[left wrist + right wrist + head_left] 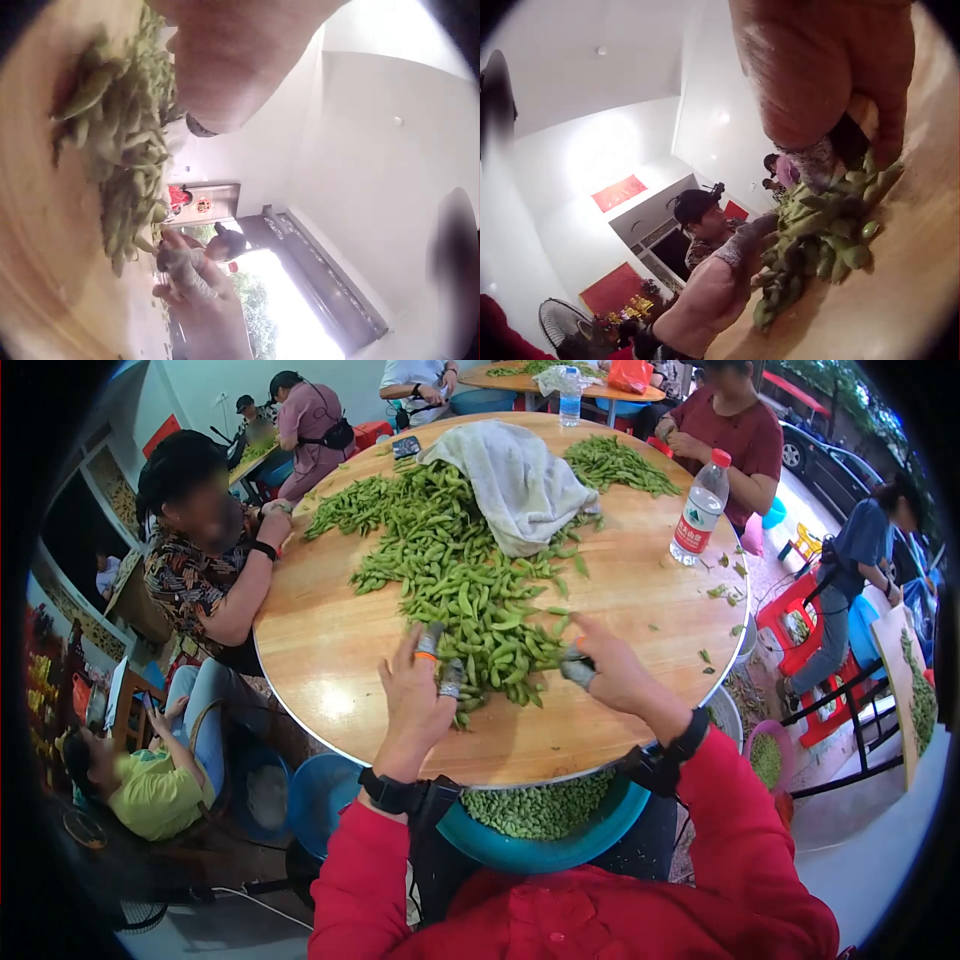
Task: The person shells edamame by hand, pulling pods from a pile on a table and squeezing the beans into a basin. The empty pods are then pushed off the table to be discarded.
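A heap of plump, curved green bean pods [470, 590] lies on a round, light-brown wooden surface [320, 650], its near end between the two hands; the left hand [414, 695], with grey wrapping on its thumb and one finger, is at the heap's near left edge, its fingers spread and relaxed; the right hand [622, 675], its thumb wrapped in grey, is at the heap's near right edge, index finger and thumb set wide apart; a crumpled, grey-white cloth [515, 475] lies over the heap's far part; a clear plastic bottle with a red cap [700, 515] stands to the right of the heap; a round, teal plastic basin [520, 859], lower than the heap and nearer the wearer, holds pale green shelled beans [540, 810]
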`<state>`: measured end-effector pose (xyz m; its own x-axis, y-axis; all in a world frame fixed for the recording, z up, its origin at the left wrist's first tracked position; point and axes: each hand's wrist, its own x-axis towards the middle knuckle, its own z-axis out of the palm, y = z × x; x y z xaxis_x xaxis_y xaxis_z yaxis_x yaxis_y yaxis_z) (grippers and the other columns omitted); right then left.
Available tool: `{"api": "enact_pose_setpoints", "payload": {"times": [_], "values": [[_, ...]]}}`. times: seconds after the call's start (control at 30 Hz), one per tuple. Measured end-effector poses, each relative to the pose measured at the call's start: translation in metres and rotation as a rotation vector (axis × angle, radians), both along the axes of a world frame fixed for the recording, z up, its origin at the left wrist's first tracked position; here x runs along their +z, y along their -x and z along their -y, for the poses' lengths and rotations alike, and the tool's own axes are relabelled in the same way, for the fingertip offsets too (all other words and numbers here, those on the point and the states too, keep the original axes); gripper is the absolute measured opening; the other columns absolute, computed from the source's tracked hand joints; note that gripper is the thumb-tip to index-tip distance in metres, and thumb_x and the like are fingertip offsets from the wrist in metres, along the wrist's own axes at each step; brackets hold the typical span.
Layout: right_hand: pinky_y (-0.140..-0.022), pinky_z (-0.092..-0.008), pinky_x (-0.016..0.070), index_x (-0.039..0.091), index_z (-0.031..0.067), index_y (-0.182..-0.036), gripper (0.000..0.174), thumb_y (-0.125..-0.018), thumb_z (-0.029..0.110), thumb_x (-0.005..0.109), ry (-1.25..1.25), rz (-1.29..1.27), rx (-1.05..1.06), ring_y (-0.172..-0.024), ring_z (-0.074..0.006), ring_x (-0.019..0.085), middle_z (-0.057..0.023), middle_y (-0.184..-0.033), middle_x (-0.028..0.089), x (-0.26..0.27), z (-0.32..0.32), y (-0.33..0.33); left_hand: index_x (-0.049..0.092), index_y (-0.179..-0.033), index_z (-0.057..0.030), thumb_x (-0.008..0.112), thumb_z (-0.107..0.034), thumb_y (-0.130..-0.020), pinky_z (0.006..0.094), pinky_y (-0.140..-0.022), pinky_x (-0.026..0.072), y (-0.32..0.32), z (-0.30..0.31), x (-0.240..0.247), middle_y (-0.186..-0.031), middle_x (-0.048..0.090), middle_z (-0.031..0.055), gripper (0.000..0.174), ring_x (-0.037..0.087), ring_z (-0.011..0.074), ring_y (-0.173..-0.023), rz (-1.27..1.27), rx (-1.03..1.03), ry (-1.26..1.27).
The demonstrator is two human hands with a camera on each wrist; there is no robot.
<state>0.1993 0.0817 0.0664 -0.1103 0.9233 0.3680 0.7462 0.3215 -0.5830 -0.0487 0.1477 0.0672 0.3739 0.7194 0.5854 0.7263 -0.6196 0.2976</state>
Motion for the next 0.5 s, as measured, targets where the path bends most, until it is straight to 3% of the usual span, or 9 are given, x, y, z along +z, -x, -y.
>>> {"api": "enact_pose_setpoints", "payload": {"times": [0.07,0.13,0.17,0.23,0.27,0.3,0.37,0.43,0.5], "values": [[-0.076,-0.036,0.0426,0.057,-0.0013,-0.084,0.015,-0.073,0.009,0.059,-0.02,-0.085,-0.097,-0.094,-0.0346,0.052,-0.0223,-0.11,0.049,0.006,0.023,-0.003,0.049,-0.108,0.0007,0.053,-0.01,-0.078,0.0362,-0.083,0.0377,0.005,0.011,0.024,-0.104,0.052,0.0157,0.033,0.049,0.0304,-0.096,0.1,-0.049,-0.113],[-0.072,-0.0343,0.0444,0.058,-0.0008,-0.086,0.014,-0.074,0.006,0.059,0.063,-0.289,-0.17,-0.088,-0.0329,0.055,-0.0214,-0.106,0.052,0.006,0.044,-0.002,0.052,-0.103,0.0018,0.053,-0.008,-0.079,0.0324,-0.078,0.0399,0.011,0.027,0.034,-0.1,0.053,0.0147,0.025,0.052,0.0258,-0.089,0.42,-0.092,-0.075],[-0.07,-0.0334,0.0447,0.058,-0.0008,-0.087,0.014,-0.075,0.007,0.059,0.1,-0.315,-0.217,-0.085,-0.0321,0.055,-0.0206,-0.102,0.053,0.003,0.052,0.002,0.051,-0.102,0.003,0.047,-0.002,-0.082,0.0291,-0.075,0.0435,0.012,0.042,0.043,-0.094,0.056,0.0102,0.022,0.054,0.0161,-0.085,0.628,-0.196,0.014],[-0.067,-0.0317,0.0453,0.058,-0.0006,-0.089,0.015,-0.076,0.007,0.059,0.173,-0.368,-0.309,-0.079,-0.0304,0.057,-0.0191,-0.093,0.056,-0.002,0.064,0.012,0.053,-0.096,0.0021,0.045,-0.007,-0.084,0.0234,-0.065,0.0427,0.015,0.077,0.07,-0.087,0.056,0.009,0.018,0.052,0.0117,-0.075,0.752,-0.246,-0.02],[-0.067,-0.0316,0.0452,0.058,-0.0008,-0.089,0.016,-0.076,0.007,0.059,0.098,-0.34,-0.304,-0.077,-0.03,0.057,-0.0183,-0.089,0.056,-0.008,0.066,0.013,0.053,-0.096,0.0012,0.047,-0.008,-0.082,0.0229,-0.061,0.0409,0.015,0.087,0.078,-0.084,0.055,0.0078,0.018,0.05,0.0109,-0.071,0.887,-0.448,-0.076],[-0.066,-0.0314,0.0452,0.059,-0.001,-0.089,0.016,-0.075,0.007,0.06,0.024,-0.313,-0.296,-0.076,-0.0296,0.057,-0.0174,-0.085,0.057,-0.017,0.066,0.014,0.053,-0.093,-0.001,0.047,-0.012,-0.082,0.0241,-0.062,0.0393,0.021,0.104,0.089,-0.08,0.053,0.006,0.016,0.048,0.0111,-0.073,1.24,-0.691,0.247],[-0.065,-0.0314,0.045,0.059,-0.0015,-0.089,0.017,-0.075,0.007,0.06,-0.059,-0.281,-0.274,-0.073,-0.0292,0.056,-0.0165,-0.08,0.056,-0.027,0.067,0.017,0.048,-0.077,-0.0078,0.051,-0.024,-0.076,0.0266,-0.057,0.0318,0.008,0.125,0.099,-0.069,0.044,0.0014,0.017,0.042,0.0143,-0.07,1.162,-0.6,-0.208],[-0.065,-0.0315,0.045,0.059,-0.002,-0.089,0.017,-0.075,0.007,0.06,-0.085,-0.262,-0.258,-0.071,-0.0292,0.056,-0.0164,-0.079,0.056,-0.029,0.064,0.014,0.045,-0.071,-0.0121,0.051,-0.029,-0.074,0.0274,-0.053,0.0285,0.007,0.14,0.115,-0.063,0.039,-0.001,0.019,0.039,0.0151,-0.066,1.027,-0.691,-0.395],[-0.065,-0.0309,0.0449,0.059,-0.0021,-0.089,0.017,-0.075,0.007,0.06,-0.064,-0.284,-0.248,-0.071,-0.0286,0.056,-0.0163,-0.079,0.056,-0.032,0.064,0.013,0.043,-0.075,-0.0139,0.049,-0.027,-0.078,0.0266,-0.052,0.0295,0.022,0.146,0.141,-0.064,0.04,-0.0011,0.015,0.039,0.0135,-0.06,0.854,-0.969,-0.327]]}}
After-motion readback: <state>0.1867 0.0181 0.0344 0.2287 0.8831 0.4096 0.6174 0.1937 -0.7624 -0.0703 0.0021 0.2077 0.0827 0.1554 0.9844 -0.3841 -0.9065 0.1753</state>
